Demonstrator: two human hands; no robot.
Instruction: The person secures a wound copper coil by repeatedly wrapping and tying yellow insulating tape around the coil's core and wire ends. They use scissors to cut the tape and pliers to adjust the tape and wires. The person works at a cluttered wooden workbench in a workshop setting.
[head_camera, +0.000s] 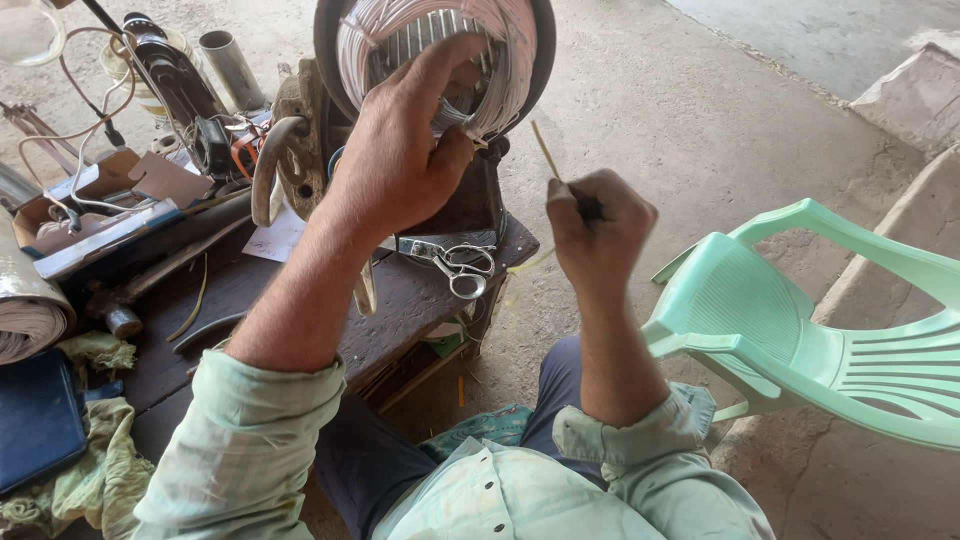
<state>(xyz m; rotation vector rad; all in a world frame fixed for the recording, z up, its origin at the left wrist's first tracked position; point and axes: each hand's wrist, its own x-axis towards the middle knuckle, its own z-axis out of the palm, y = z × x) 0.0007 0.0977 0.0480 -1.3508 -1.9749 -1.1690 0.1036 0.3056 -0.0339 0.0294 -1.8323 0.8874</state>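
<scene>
Here, at the top centre of the frame, my left hand (400, 150) is spread over the round motor stator wound with pale pink wire (440, 60), fingers splayed wide across its face and thumb hooked at the lower edge of the coils, pressing rather than gripping. My right hand (597, 225) is closed in a fist around a thin straw-coloured stick (546, 152), just right of centre. The stick's long axis runs up and slightly left from my fist, its free tip aimed toward the lower right rim of the stator, near it but not touching. So the winding lies up and to the left of my right hand, and my left hand is plainly the nearer one, already on it.

The stator's top is cut off by the frame edge, and my left palm hides most of the slots, so I cannot tell which one the stick lines up with. Its lower end is lost inside my fist. A pair of steel scissors (460, 265) lies below the stator on the dark wooden tabletop (400, 300).
</scene>
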